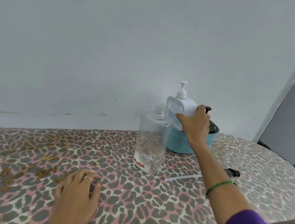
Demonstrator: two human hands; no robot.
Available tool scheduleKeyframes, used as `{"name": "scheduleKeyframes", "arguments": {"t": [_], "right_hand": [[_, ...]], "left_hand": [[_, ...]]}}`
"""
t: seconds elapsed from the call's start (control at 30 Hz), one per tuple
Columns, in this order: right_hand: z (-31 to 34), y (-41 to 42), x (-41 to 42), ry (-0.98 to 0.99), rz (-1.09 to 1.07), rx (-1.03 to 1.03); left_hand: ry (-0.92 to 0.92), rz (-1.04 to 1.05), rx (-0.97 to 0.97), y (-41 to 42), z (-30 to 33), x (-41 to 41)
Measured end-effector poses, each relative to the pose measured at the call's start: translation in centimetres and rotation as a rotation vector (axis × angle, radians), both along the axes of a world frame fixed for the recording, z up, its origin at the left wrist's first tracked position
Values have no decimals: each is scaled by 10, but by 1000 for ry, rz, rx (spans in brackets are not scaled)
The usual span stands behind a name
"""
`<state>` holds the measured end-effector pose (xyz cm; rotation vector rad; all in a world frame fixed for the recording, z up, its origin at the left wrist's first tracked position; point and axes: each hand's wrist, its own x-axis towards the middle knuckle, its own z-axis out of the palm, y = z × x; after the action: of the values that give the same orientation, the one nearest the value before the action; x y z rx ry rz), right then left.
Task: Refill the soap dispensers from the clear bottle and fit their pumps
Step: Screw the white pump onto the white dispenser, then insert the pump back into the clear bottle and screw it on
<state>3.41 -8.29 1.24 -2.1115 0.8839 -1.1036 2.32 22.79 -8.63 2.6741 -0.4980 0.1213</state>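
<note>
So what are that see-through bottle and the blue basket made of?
The clear bottle looks like thin glossy plastic: fully transparent, with a moulded threaded neck, though glass can't be ruled out. The basket looks like matte teal moulded plastic, judging by its regular perforated wall and smooth rim.

White dispenser point(181, 106) upright in basket; clear bottle point(152, 140) uncapped, seemingly near-empty.
</note>
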Motion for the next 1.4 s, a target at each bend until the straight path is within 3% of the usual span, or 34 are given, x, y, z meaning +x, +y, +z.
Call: {"name": "scheduleKeyframes", "arguments": {"t": [0.53, 1.03, 1.17, 1.27, 1.4], "right_hand": [[-30, 0, 13, 295, -212, -175], [-42, 2, -1, 316, -10, -313], [-47, 2, -31, 234, 85, -284], [-52, 0, -66, 167, 7, -259], [-51, -21, -96, 236, -210, -115]], "left_hand": [[-25, -5, 56, -3, -3, 1], [-19, -8, 41, -3, -3, -3], [-36, -8, 63, -2, -2, -3], [-38, -19, 77, -2, -4, -3], [-86, -5, 103, 1, 0, 8]]}}
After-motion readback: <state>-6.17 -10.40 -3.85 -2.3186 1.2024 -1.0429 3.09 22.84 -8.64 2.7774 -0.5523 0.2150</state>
